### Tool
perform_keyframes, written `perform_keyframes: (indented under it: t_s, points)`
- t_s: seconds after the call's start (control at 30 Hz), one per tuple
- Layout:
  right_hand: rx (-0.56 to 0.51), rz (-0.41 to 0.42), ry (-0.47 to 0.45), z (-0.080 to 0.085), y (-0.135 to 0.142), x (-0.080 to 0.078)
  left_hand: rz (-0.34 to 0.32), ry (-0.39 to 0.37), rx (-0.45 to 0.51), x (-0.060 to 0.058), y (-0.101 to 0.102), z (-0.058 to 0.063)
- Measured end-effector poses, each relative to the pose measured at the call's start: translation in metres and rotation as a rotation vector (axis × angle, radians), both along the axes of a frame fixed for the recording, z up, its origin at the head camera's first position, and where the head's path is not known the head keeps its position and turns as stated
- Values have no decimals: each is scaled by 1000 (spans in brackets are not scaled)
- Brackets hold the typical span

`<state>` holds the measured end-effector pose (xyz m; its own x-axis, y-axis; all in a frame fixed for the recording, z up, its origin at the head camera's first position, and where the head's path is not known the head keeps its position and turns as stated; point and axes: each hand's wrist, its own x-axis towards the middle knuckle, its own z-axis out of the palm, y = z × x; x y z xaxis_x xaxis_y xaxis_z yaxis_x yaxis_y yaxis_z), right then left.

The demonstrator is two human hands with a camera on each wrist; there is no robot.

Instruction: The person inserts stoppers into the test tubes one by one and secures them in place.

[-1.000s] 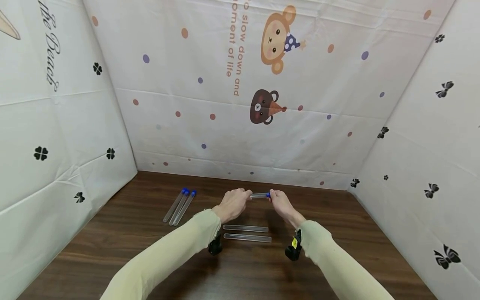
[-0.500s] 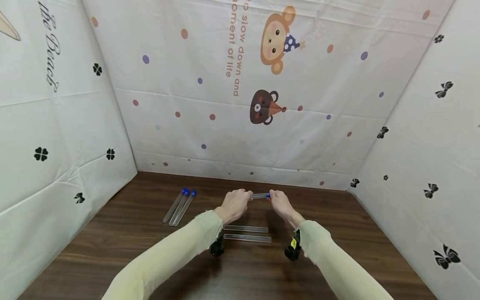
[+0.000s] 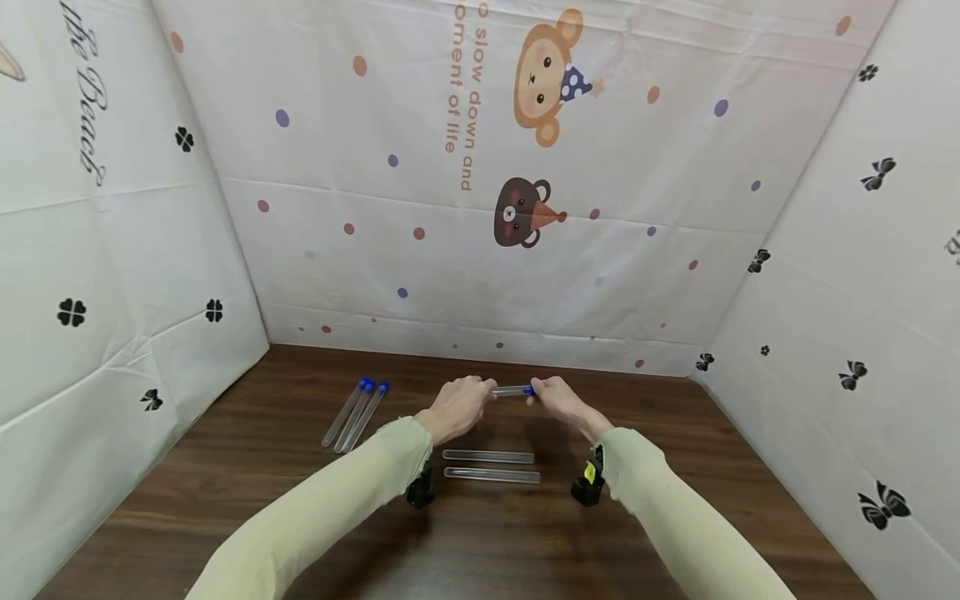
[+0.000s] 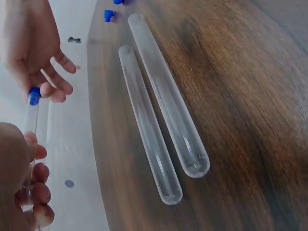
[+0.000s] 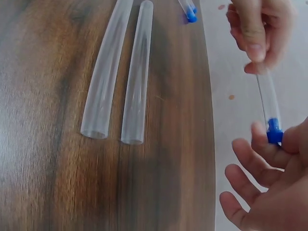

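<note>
Above the table's far part, my left hand [image 3: 459, 407] grips a clear test tube [image 3: 512, 391], its fingers curled round the glass in the left wrist view. A blue cap [image 5: 274, 132] sits at the tube's right end. My right hand [image 3: 561, 400] pinches this cap between thumb and index finger, and its other fingers are spread apart in the right wrist view. The tube's rounded end is hidden by the left hand. Nearer my body, two uncapped test tubes, a front one [image 3: 492, 475] and a back one [image 3: 488, 457], lie side by side on the table.
Several blue-capped tubes [image 3: 357, 415] lie together at the left of the brown table [image 3: 495, 550]. Loose blue caps [image 4: 109, 16] lie on the table in the left wrist view. Printed white sheets [image 3: 420, 267] enclose the back and both sides.
The head view has shifted slightly. My right wrist has swung a little outward, and the fingers remain at the blue cap. The left hand keeps its hold on the tube.
</note>
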<state>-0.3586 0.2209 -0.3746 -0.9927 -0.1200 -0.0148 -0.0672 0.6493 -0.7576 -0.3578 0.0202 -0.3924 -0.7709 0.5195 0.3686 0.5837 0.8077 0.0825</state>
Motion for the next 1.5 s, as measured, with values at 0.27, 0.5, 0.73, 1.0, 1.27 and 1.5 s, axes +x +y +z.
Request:
perform_keyframes:
  t_s: [0.27,0.5,0.73,1.0,1.27,1.5]
  points:
    - [5,16,8,3,1,3,-35,-32,-9,-1,-2,-3]
    - [61,-1,29,10,7,3,-64,-57,20,0,0,0]
    - [113,5,20,10,19,3,-83,-83,12,2,-1,0]
    - [128,29,18,10,32,7,-67,-98,15,2,-5,-1]
    - [112,16,8,6,41,9,-26,-93,5,3,-14,-4]
    - [132,11,18,5,47,11,2,-108,20,1,-25,-4]
